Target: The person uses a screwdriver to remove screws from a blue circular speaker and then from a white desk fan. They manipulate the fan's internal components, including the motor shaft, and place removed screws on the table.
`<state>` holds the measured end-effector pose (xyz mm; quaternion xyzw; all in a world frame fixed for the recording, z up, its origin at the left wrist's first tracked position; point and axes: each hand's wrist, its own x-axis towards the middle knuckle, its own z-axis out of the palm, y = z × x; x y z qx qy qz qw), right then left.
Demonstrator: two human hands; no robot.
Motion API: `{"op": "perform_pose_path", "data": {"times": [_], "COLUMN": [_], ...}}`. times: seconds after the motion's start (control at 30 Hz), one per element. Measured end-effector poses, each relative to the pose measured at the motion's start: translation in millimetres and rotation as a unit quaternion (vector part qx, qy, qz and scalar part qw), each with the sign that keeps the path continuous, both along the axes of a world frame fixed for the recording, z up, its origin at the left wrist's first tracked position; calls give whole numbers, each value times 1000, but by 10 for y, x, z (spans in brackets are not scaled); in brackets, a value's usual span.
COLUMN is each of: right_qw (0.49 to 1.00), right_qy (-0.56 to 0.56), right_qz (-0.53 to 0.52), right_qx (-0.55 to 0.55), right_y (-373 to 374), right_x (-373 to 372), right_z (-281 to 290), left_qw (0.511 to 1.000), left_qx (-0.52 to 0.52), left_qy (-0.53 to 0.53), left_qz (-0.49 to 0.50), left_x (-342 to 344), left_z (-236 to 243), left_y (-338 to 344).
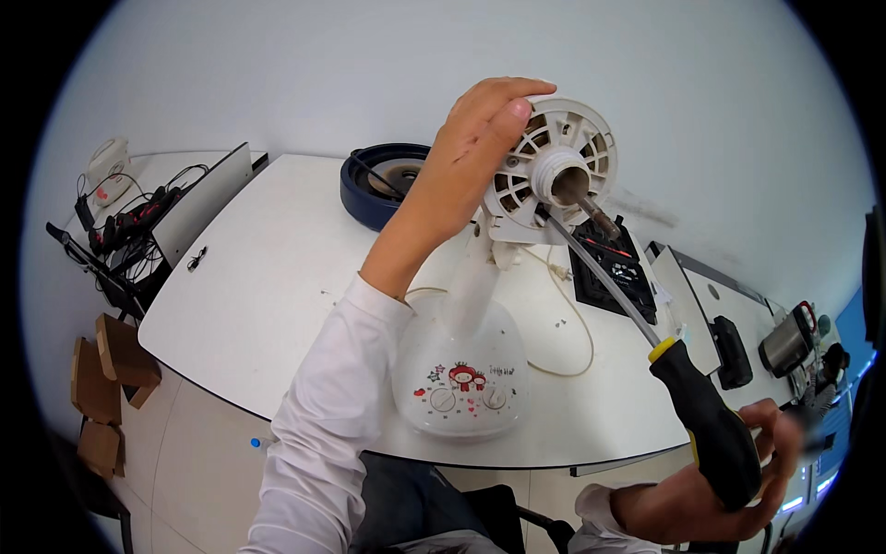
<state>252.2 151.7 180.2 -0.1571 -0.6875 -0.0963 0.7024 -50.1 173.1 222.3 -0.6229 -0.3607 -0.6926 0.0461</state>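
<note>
My left hand (480, 148) is wrapped over the top left of a white fan's motor housing (602, 148), a round slotted shell with a threaded collar. A metal shaft (600, 219) sticks out of the collar. In my right hand (711, 503) is a long screwdriver (697, 406) with a black and yellow handle. Its blade reaches up to the lower part of the housing; the tip sits in or against an opening there, and I cannot tell which. Below, the fan's white base (461, 406) stands upright on the table, with cartoon prints and two round knobs.
Behind my left arm lies a round dark blue basin (360, 189). A black tool case (614, 277) sits right of the fan, with a pale power cord (591, 346) curving nearby on the white table (249, 277). Cardboard boxes (97, 388) stand on the floor at left.
</note>
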Motion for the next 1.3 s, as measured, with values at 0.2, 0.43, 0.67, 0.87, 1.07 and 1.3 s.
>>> {"op": "perform_pose_path", "data": {"times": [0.2,0.43,0.67,0.87,1.07,1.3], "right_qw": [991,984,996,987,996,993], "right_qy": [75,-130,-79,1,-8,-103], "right_qz": [94,51,11,138,-59,36], "right_qx": [57,111,42,-82,-66,-31], "right_y": [31,118,44,-10,114,78], "right_x": [-169,-37,50,-17,136,149], "right_z": [67,120,0,1,5,25], "left_qw": [1000,1000,1000,1000,1000,1000], "left_qx": [13,-2,8,1,2,1], "left_qy": [14,1,6,1,3,4], "left_qz": [6,5,-1,3,2,3], "left_x": [18,23,11,3,11,15], "left_z": [8,2,1,1,5,-1], "left_y": [15,9,1,-1,-10,-12]}}
